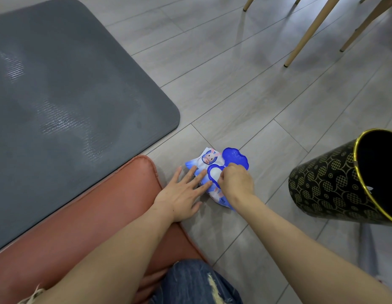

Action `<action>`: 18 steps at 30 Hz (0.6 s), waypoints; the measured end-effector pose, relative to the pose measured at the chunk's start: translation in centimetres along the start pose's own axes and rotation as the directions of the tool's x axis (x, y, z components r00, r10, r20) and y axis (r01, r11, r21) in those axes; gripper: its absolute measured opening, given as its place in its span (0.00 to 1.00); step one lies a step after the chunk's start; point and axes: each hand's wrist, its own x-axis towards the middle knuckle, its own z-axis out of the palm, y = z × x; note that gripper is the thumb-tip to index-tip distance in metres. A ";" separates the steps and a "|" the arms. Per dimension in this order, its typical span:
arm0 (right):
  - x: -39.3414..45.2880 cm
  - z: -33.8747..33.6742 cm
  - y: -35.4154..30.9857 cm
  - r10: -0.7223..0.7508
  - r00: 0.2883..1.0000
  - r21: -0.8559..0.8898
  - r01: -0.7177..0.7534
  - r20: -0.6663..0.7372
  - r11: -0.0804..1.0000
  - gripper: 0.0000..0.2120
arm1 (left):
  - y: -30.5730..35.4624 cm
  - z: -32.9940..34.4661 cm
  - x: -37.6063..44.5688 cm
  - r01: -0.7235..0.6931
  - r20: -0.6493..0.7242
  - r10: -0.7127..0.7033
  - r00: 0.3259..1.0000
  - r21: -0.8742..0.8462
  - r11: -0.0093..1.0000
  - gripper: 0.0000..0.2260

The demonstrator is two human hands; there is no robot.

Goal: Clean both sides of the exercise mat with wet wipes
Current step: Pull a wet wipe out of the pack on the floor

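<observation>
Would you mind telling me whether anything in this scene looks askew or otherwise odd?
The black-and-gold bin at right looks tilted, its open mouth leaning sideways rather than upward, though the wide lens may exaggerate this. Nothing looks spilled.

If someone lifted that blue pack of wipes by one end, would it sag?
Probably. The wipes pack looks like soft, crinkled film, so it would likely droop. It seems light: the left hand lies flat on it, perhaps steadying it. Its open lid looks stiffer.

Head view, facing down, close over floor (256,106)

Right hand's fingers (221,179) curled, fingertips hidden; grip unclear.
</observation>
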 end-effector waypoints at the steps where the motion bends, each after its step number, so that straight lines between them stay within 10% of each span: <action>1: 0.1 -0.1 -0.2 0.005 1.000 -0.011 -0.005 -0.001 1.000 0.06 | 0.0 0.0 0.0 -0.001 -0.008 0.001 1.000 -0.003 1.000 0.31; 18: -0.5 -0.8 1.9 0.025 1.000 0.378 -0.018 -0.014 0.926 0.06 | -0.1 0.4 -0.1 0.001 -0.022 -0.001 1.000 -0.013 1.000 0.31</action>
